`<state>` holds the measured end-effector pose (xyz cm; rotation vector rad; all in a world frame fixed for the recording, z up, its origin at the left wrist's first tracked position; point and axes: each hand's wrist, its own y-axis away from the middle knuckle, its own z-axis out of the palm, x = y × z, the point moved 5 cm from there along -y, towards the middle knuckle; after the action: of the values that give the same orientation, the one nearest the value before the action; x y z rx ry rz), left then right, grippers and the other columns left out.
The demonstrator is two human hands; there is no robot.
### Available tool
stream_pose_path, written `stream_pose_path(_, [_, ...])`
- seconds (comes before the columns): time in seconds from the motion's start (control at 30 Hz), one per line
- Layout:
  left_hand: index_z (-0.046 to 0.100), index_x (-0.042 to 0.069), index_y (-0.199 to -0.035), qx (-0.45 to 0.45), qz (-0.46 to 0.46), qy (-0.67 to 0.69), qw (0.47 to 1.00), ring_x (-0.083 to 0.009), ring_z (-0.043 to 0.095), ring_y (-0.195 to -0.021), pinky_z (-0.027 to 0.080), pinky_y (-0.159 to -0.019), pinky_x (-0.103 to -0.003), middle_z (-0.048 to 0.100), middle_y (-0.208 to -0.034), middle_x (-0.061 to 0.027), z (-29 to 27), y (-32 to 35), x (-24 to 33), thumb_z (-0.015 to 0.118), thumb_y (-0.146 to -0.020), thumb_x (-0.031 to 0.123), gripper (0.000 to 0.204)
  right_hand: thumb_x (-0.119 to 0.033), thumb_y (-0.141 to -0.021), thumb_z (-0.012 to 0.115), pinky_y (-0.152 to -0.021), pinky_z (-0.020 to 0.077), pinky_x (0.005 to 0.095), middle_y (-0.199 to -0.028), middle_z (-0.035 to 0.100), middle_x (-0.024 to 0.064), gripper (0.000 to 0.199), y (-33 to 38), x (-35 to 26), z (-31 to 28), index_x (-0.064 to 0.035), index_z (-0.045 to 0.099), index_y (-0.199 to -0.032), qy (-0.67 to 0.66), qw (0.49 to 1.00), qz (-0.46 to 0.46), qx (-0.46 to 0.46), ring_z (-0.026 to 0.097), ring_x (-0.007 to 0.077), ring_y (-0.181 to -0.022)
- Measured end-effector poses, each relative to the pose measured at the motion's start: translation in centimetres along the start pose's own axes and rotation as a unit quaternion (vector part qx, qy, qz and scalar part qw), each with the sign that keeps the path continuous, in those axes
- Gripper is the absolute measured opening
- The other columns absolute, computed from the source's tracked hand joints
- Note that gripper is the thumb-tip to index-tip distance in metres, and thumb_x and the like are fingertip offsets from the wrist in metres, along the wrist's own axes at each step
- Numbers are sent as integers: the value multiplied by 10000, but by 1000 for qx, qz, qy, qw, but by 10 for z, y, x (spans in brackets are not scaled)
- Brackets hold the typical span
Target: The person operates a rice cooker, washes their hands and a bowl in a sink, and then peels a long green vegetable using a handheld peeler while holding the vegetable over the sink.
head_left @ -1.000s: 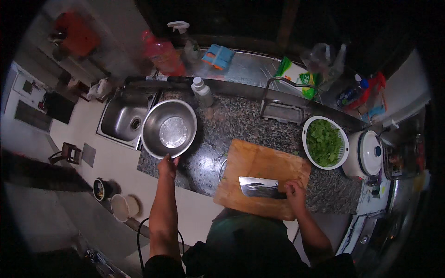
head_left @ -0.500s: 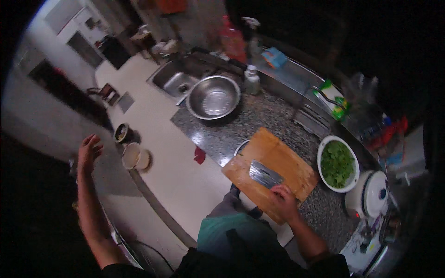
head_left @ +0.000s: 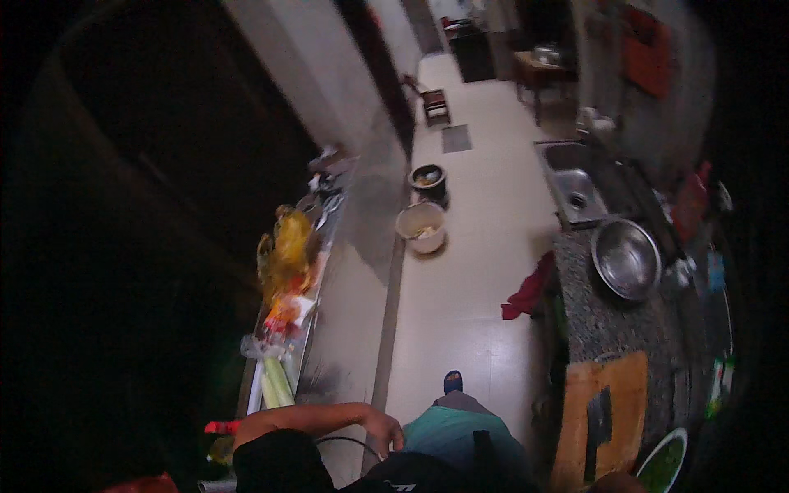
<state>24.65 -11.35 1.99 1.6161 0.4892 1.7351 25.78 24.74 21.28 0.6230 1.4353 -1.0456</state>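
Observation:
My left hand (head_left: 384, 432) hangs at my waist beside my green apron (head_left: 460, 431), its fingers loosely bent and nothing seen in them. At the lower right, a wooden cutting board (head_left: 631, 390) lies on the speckled counter. A cleaver (head_left: 599, 423) rests flat on it, its blade dark in this light. Only a sliver of my right hand (head_left: 618, 483) shows at the bottom edge, close to the cleaver's near end. Its fingers are hidden, so its hold cannot be made out. Beside the board stands a white-rimmed bowl of green leaves (head_left: 662, 464), partly cut off.
A steel basin (head_left: 626, 259) stands by the sink (head_left: 575, 185). A dark red cloth (head_left: 528, 289) hangs at the counter's side. Two bins, one pale (head_left: 422, 228) and one dark (head_left: 428, 179), stand on the floor. Along the left lie yellow bags (head_left: 291, 246) and long green vegetables (head_left: 276, 380).
My view has swung left, bringing in the floor and left-hand shelf. My left hand has come down from its outstretched place to my waist. My right hand has mostly left the picture.

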Motion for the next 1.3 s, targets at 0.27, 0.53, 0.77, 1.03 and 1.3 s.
stream_pose_path(0.27, [602,3,-840,76,-11,37,996,-177,520,-668,400,-598,-346,595,-697,-82,23,48,-45,665,-706,206,251,-175,-766,647,-744,447,329,-895,580,69,173,-132,227,20,-64,618,-894,147,942,300,-13,549,213,-843])
stream_pose_path(0.53, [594,-52,-819,252,110,111,955,-323,555,-703,426,-662,-413,592,-767,-219,98,37,-54,600,-743,190,254,-170,-766,641,-723,443,321,-871,570,64,159,-174,361,50,-61,613,-879,230,862,403,-204,539,205,-813])
stream_pose_path(0.77, [577,-25,-943,375,44,307,874,-321,556,-830,435,-725,-413,585,-918,-202,133,-13,-3,591,-768,194,281,-165,-767,637,-705,440,314,-850,562,60,148,-234,407,50,-58,609,-866,273,810,383,-349,530,199,-787])
stream_pose_path(1.03, [533,22,-1126,418,32,412,809,-311,528,-972,443,-824,-396,547,-1109,-169,93,-57,65,544,-813,180,351,-159,-768,631,-684,436,306,-825,552,56,135,-301,426,70,-56,604,-851,282,779,311,-466,520,192,-757])
stream_pose_path(1.3, [537,24,-1117,497,42,478,723,-311,531,-971,443,-826,-401,551,-1100,-169,62,-102,78,549,-809,193,351,-154,-769,625,-663,432,298,-801,543,51,124,-319,445,65,-53,599,-836,298,739,294,-528,510,184,-727])
